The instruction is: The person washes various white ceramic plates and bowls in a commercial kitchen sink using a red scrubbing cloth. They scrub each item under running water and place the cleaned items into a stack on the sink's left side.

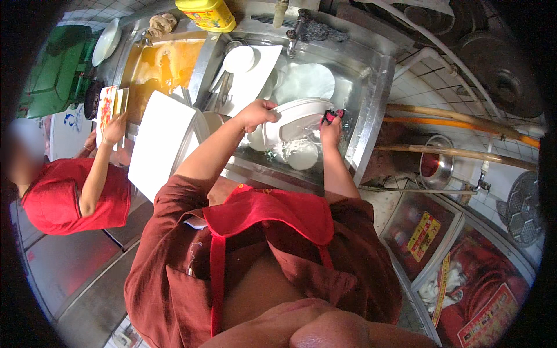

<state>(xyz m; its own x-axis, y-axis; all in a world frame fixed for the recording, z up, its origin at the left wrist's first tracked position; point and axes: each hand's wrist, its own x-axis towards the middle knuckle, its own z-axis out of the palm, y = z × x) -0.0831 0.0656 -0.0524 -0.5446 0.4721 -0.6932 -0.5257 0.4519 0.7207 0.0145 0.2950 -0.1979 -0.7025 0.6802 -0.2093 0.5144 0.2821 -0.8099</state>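
Observation:
My left hand (256, 115) grips the near-left rim of a white dish (292, 124), which is held tilted over the water in a stainless steel sink (370, 108). In my right hand (331, 132) is a crumpled red-and-black scrubbing cloth (333, 115), close to the dish's right end. A round white plate (307, 81) lies under water just beyond the dish. Nearer me, a small white bowl (303, 155) sits in the water. At the sink's left are a white rectangular plate (264, 65) and a white ladle-like bowl (239, 59).
Large white rectangular plates (161, 135) are stacked left of my left arm. Another basin (167, 58) holds orange, oily water. A yellow jug (206, 15) stands behind, near a faucet (293, 37). At left, a co-worker (78, 191) holds a food-stained plate (106, 108) beside a green bin (58, 71).

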